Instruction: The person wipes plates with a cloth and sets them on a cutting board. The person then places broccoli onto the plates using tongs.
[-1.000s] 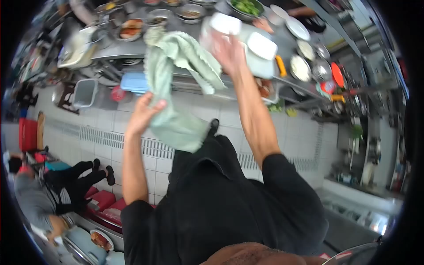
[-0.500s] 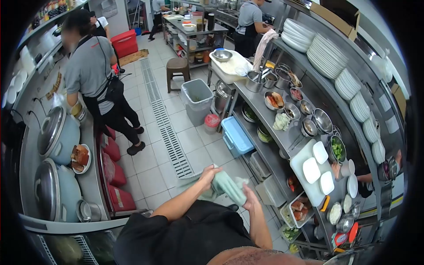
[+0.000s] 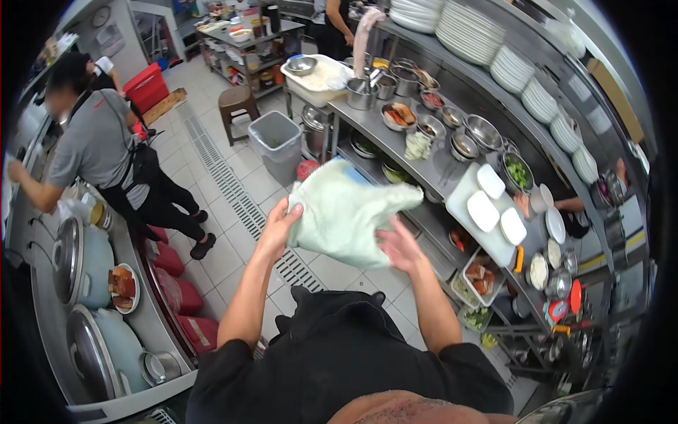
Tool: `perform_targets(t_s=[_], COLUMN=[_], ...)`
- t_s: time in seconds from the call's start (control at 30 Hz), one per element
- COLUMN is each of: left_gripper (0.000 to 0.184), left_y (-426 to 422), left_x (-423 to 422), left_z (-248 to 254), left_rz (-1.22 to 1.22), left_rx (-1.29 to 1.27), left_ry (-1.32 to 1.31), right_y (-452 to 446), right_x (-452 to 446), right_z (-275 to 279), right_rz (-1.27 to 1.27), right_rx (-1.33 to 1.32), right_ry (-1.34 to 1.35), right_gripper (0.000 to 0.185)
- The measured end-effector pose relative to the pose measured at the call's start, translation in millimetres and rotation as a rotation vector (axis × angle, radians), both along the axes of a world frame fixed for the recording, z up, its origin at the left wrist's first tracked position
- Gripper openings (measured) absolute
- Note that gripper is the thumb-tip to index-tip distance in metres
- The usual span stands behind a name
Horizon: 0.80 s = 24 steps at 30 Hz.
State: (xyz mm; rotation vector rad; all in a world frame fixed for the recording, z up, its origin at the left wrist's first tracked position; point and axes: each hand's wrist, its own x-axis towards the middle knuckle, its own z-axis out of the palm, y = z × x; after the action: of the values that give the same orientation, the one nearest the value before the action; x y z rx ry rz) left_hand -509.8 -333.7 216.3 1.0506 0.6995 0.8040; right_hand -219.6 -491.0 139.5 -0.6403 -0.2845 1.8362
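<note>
A pale green cloth (image 3: 342,215) hangs spread out between my hands, above the floor. My left hand (image 3: 277,225) is closed on its left edge, thumb on top. Against the lower right part of the cloth is my right hand (image 3: 401,246), its fingers apart and partly behind the fabric. One corner of the cloth sticks out to the right, above my right hand. To the right, three white dishes, one of them a dish (image 3: 483,212), lie on a pale cutting board (image 3: 459,205) on the metal counter.
Bowls of food and a bowl of greens (image 3: 518,172) line the counter (image 3: 381,134), under a shelf of stacked plates (image 3: 470,32). A grey bin (image 3: 275,145) and a stool (image 3: 238,106) stand ahead. At left, a person (image 3: 106,141) is beside large lidded pots (image 3: 92,261).
The bunched cloth has been opened out and raised in front of me. My hands have moved up and further apart. The view has shifted, and the person at left now reaches an arm out.
</note>
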Motion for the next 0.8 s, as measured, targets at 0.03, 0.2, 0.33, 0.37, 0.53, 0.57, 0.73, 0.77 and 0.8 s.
perform_targets(t_s=[0.03, 0.2, 0.33, 0.37, 0.53, 0.57, 0.73, 0.77, 0.8], left_gripper=[0.022, 0.021, 0.014, 0.012, 0.021, 0.027, 0.025, 0.020, 0.020], left_y=[6.2, 67.4, 118.9, 124.0, 153.1, 151.8, 171.9, 171.4, 171.0], left_x=[8.6, 47.8, 83.0, 89.8, 132.9, 144.3, 180.1, 190.4, 202.4], left_z=[0.3, 35.9, 45.7, 56.5, 94.5, 104.1, 119.1, 124.4, 130.7], left_rz=[-0.003, 0.028, -0.016, -0.029, 0.058, 0.088, 0.129, 0.144, 0.181], left_rx=[0.042, 0.375, 0.544, 0.536, 0.619, 0.704, 1.188, 1.328, 1.436], left_ry=[0.003, -0.061, -0.090, -0.090, -0.160, -0.222, 0.281, 0.361, 0.502], right_y=[22.4, 59.6, 58.7, 58.6, 28.1, 18.6, -17.1, -18.3, -16.6], right_x=[4.8, 16.9, 70.8, 80.9, 114.8, 119.5, 169.4, 182.0, 196.1], right_z=[-46.7, 32.8, 54.2, 66.5, 146.3, 163.9, 197.2, 196.0, 197.8], right_rz=[-0.056, -0.502, -0.749, -0.811, -1.164, -1.139, -0.928, -0.930, -0.954], right_rx=[-0.106, -0.025, -0.061, -0.053, 0.197, 0.308, 0.094, 0.132, 0.128], right_ry=[-0.131, -0.573, -0.763, -0.751, -0.956, -0.978, -2.273, -2.507, -2.569], right_gripper=[0.029, 0.020, 0.024, 0.026, 0.039, 0.043, 0.027, 0.026, 0.022])
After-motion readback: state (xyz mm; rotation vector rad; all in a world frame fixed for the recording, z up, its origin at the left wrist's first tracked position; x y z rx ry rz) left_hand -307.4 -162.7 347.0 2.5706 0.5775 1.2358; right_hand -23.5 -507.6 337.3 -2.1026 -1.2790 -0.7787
